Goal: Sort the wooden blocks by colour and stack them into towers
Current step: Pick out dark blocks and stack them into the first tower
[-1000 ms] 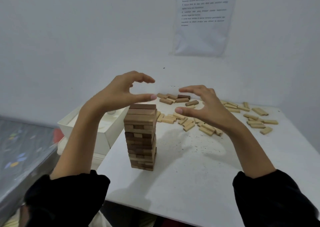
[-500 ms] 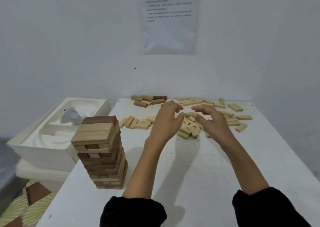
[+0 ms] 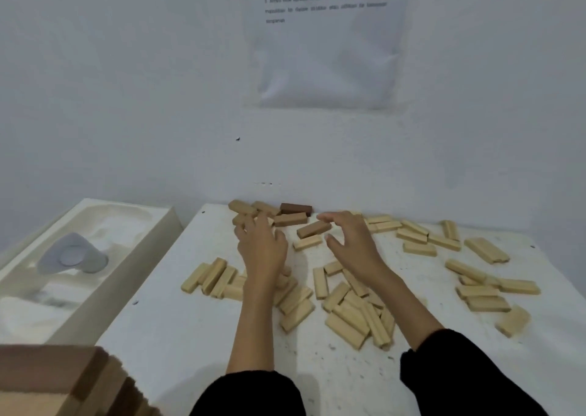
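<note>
A white table [image 3: 196, 336] against a white wall carries scattered pale blocks [image 3: 345, 317], with darker blocks [image 3: 290, 219] at its far edge and the tower [image 3: 63, 380] near left. The left hand [image 3: 261, 247] and right hand [image 3: 352, 244] hover over the darker ones, fingers loosely spread and holding nothing. Beside the table, a white tray [image 3: 149, 251] holds a grey cup [image 3: 73, 258]

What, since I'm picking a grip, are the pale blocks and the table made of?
Pale blocks: seemingly bare light wood, matte, no shine. Table: white board, perhaps painted or laminate; smooth, scuffed with dark specks.
</note>
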Available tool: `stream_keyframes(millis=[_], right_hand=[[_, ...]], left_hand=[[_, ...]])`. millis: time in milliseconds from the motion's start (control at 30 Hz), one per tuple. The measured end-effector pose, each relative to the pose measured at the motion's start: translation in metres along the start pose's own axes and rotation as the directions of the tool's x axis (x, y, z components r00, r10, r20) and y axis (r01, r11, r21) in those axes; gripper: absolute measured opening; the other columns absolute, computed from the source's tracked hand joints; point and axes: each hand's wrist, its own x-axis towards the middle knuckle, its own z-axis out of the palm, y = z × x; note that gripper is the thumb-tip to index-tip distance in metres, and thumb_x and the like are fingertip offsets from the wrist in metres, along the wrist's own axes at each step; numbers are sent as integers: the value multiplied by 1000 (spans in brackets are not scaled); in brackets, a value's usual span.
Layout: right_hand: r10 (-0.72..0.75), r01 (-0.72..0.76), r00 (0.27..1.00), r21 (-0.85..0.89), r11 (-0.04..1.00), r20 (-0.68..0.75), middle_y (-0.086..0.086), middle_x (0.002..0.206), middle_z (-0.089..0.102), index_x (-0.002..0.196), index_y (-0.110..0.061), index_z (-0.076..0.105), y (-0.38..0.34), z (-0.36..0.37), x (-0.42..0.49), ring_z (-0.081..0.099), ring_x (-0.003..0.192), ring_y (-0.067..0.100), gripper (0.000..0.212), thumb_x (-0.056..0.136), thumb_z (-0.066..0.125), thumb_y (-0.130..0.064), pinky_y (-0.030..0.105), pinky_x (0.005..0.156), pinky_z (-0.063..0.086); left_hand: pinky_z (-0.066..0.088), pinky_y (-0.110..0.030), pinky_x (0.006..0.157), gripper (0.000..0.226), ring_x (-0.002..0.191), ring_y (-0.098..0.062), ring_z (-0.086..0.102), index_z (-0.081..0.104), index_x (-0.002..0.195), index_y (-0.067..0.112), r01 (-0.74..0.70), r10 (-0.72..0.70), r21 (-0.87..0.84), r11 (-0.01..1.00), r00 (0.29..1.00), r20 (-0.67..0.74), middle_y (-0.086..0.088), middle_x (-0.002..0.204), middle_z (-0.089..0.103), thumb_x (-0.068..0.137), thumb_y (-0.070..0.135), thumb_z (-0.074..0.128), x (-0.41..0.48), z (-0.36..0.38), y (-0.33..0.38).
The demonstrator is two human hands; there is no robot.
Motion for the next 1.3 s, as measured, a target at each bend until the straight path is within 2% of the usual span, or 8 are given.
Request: stream_keyframes(millis=[300,500,700,833,967,1067,1200,1300], right_hand=[[-43,117,961,-260,959,273,5,115,56,124,-22,58,43,16,57,43,111,21,38,90,56,-7,30,89,36],[58,-153,973,435,887,222,-1,103,62,106,-25,65,32,1,61,59,97,13,31,81,70,-8,16,76,47],[151,-208,978,641,739,143,1,98,67,96,-17,65,14,23,77,63,96,16,16,81,70,-14,22,86,50],[-16,14,1000,198,980,10,1,95,55,105,-14,58,10,47,73,57,86,15,16,89,60,-11,18,64,43],[-161,198,974,-253,947,158,11,119,39,126,-16,55,25,64,71,46,108,27,41,91,49,3,35,86,45],[-120,162,982,-327,931,145,11,126,38,127,-19,54,26,65,71,43,113,28,40,91,52,-2,38,89,44],[-64,96,993,-352,931,103,11,124,38,123,-13,54,21,61,68,43,111,26,30,93,53,-8,32,82,45],[-60,83,995,-342,936,78,11,120,44,123,-13,54,18,53,61,44,109,25,29,95,51,-8,30,82,41]], left_hand=[[20,-40,110,48,141,-26,11,32,143,16,-13,10,180,984,1000,20,-5,154,21,96,13,39,33,20,-29],[36,-38,93,31,125,-31,28,49,121,6,36,-29,84,996,996,-88,-9,136,38,92,15,49,35,21,-38],[37,-35,84,19,115,-33,35,56,108,4,63,-47,99,993,987,-154,-9,129,42,90,10,52,35,20,-40],[22,-20,74,14,107,-30,35,61,97,1,61,-58,5,998,978,-200,-11,127,43,87,-1,51,35,18,-41],[23,-17,74,20,108,-27,38,63,94,2,78,-98,-101,992,971,-217,-13,126,43,82,-7,50,34,15,-43],[26,-19,72,27,105,-27,46,66,95,5,71,-94,-114,991,973,-212,-14,117,53,77,-8,51,35,14,-45],[32,-15,54,31,61,-6,50,73,98,8,120,-166,-219,968,965,-203,-7,88,70,76,-7,58,29,4,-43],[34,-18,58,31,60,-8,49,73,102,7,120,-182,-275,954,960,-213,-12,89,72,77,-6,62,21,-4,-37]])
